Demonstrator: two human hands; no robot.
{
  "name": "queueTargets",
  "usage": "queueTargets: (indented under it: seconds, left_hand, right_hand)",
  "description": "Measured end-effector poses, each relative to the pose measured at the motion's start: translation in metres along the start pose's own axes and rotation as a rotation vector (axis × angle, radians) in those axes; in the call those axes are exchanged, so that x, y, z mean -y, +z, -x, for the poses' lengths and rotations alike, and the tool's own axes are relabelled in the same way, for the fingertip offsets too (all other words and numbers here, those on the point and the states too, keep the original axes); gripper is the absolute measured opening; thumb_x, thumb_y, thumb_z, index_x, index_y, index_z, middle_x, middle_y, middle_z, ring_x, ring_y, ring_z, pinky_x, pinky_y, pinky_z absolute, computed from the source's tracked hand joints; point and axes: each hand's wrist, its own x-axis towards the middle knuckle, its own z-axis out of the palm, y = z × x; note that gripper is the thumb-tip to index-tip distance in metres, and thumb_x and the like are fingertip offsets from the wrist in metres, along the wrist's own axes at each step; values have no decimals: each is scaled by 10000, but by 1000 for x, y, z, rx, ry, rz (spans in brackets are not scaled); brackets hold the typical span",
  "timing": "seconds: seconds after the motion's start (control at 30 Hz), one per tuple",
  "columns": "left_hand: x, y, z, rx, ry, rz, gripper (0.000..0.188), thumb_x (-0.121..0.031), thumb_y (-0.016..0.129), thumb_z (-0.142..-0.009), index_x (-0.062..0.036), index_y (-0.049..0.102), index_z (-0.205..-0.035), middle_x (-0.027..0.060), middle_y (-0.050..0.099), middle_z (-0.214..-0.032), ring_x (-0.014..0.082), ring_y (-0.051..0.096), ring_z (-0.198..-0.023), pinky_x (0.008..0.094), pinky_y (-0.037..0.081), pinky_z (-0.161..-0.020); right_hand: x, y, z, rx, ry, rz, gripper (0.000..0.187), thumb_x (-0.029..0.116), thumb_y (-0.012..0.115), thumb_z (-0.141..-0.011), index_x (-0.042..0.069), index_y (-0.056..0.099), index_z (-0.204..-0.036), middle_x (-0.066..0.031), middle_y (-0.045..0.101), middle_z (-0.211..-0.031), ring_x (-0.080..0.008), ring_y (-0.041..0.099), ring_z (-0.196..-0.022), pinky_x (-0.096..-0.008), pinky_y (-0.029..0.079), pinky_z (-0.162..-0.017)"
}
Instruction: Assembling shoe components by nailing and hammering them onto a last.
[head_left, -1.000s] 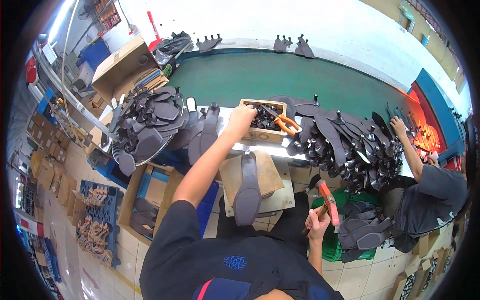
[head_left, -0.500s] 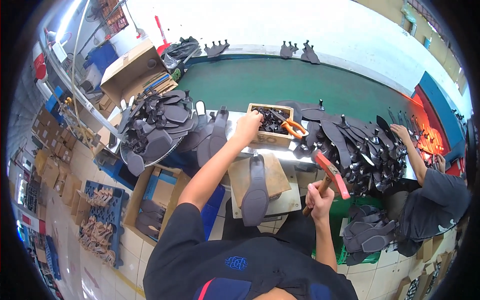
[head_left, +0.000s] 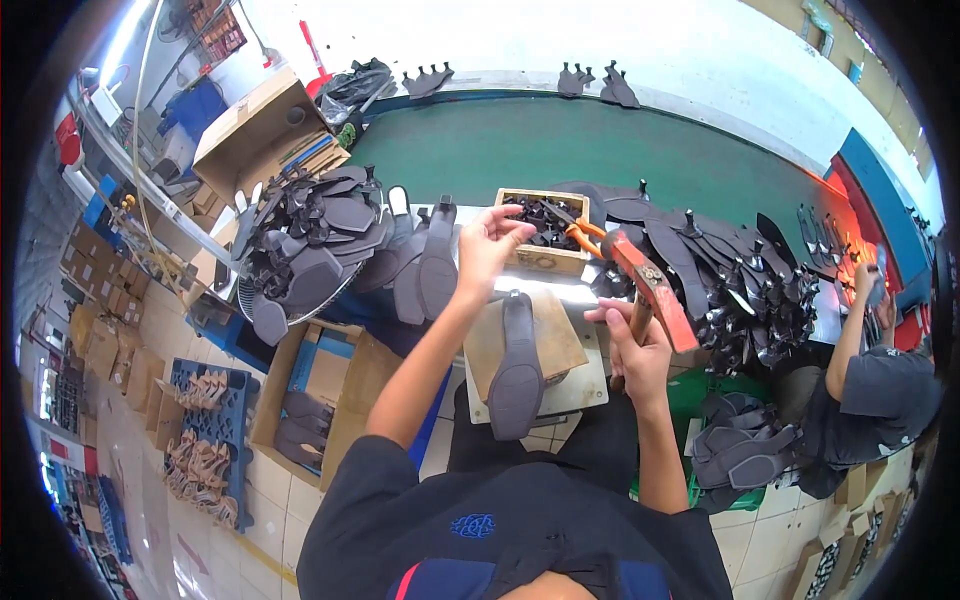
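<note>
Orange-headed hammer sits clamped in the right hand's grip at three o'clock of the dark sole, while the left hand pinches its fingertips together at twelve.

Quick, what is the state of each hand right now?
Left hand: raised before the wooden box, fingers pinched; what they pinch cannot be told.
Right hand: closed on the hammer.
</note>
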Motion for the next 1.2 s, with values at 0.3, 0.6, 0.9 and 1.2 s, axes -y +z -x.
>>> queueTargets:
  seconds: [0.3,0.6,0.9,1.2]
  left_hand:
    - [-121,-14,143,49,1029,-684,291,-24,712,-739,5,736,-1028,124,704,-1012,205,645,-729,277,481,-568]
    - [-114,-27,167,105,1025,-687,314,-12,758,-684,-2,739,-998,111,671,-1012,201,636,-783,290,508,-644]
    - [-30,-14,111,-29,250,-483,333,-208,774,-845,-34,618,-1082,144,669,-1083,315,649,-944,378,517,-837]
    - [31,-24,83,99,243,-612,235,-242,749,-819,-32,704,-916,133,708,-882,337,649,-868,422,474,-840]
  right_hand:
    - [35,39,15,268,136,-404,262,148,643,-970,-58,659,-1131,-167,732,-964,-21,412,-424,-190,343,-374]
    - [54,50,25,374,248,-374,230,102,739,-885,-53,681,-1044,-141,732,-919,-38,536,-511,-180,404,-425]
    - [23,20,16,223,264,-298,108,9,685,-877,-51,606,-921,-280,668,-1026,-33,429,-424,-178,335,-374]
    - [-15,12,10,198,328,-262,103,-1,692,-881,-47,632,-951,-222,645,-1074,-30,431,-432,-179,338,-374]
